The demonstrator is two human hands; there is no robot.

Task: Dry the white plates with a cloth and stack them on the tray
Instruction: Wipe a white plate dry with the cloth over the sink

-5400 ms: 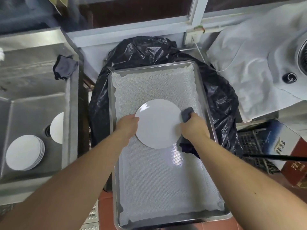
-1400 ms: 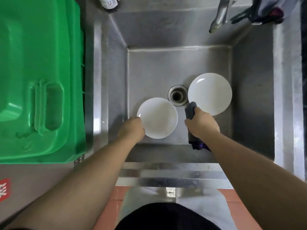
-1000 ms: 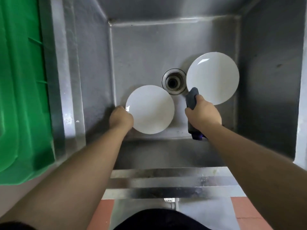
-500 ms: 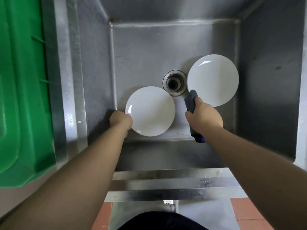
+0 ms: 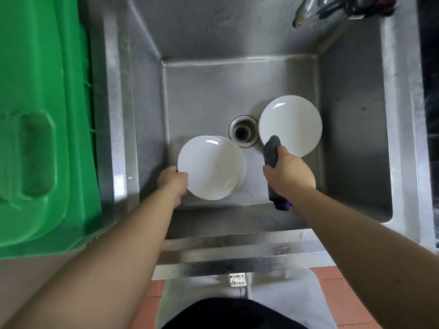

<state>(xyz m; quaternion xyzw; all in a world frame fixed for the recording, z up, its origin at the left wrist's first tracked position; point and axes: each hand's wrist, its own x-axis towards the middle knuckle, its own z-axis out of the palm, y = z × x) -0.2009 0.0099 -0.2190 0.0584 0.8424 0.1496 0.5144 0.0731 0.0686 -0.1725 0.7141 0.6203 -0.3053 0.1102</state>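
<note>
I look down into a steel sink [image 5: 209, 93]. My left hand [image 5: 173, 181] grips the left rim of a white plate [image 5: 209, 167], which is lifted slightly off a small stack of white plates [image 5: 240, 179] whose edges show at its right. My right hand [image 5: 288, 174] holds a dark grey cloth [image 5: 272, 150] bunched in its fist, its tail hanging below the wrist. A second white plate [image 5: 291, 124] lies on the sink floor at the right, just past the cloth's tip. The tray is out of view.
The drain [image 5: 242, 131] sits between the two plates. A green plastic bin lid [image 5: 45, 119] fills the left side. A tap spout [image 5: 304, 13] and dark items hang over the sink's back right corner. The sink's front rim [image 5: 237, 255] is near my body.
I turned from the tray to the sink. In the last half second my left hand raised the top plate, uncovering the stack's edges beneath it; my right hand with the cloth stayed put.
</note>
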